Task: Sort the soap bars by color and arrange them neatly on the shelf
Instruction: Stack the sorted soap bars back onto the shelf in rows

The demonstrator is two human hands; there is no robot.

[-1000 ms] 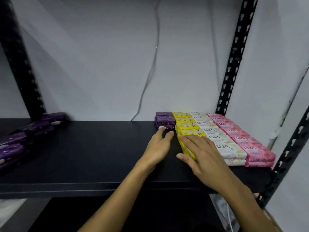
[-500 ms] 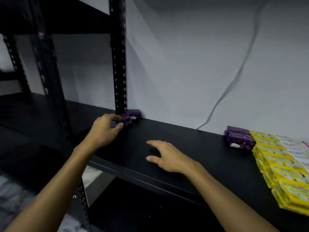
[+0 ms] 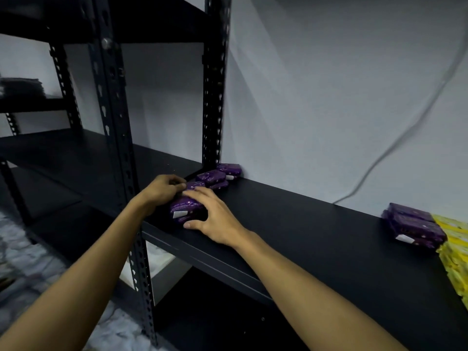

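Black metal shelf [image 3: 291, 224] against a grey wall holds loose purple-wrapped soap bars [image 3: 211, 176] at its left end. Both hands meet there: left hand [image 3: 162, 190] fingers curled on one bar, right hand [image 3: 215, 215] fingers spread, gripping a purple stack [image 3: 183, 209]. Sorted purple bars [image 3: 412, 228] touch yellow bars [image 3: 454, 249] at far right.

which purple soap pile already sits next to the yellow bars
The right-hand purple soap stack, touching the yellow soap bars. The loose purple bars by the left upright stand far from them.

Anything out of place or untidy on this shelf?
Yes. Loose purple bars lie jumbled at the shelf's left end, far from the sorted purple stack beside the yellow bars. Both hands, left and right, grip some.
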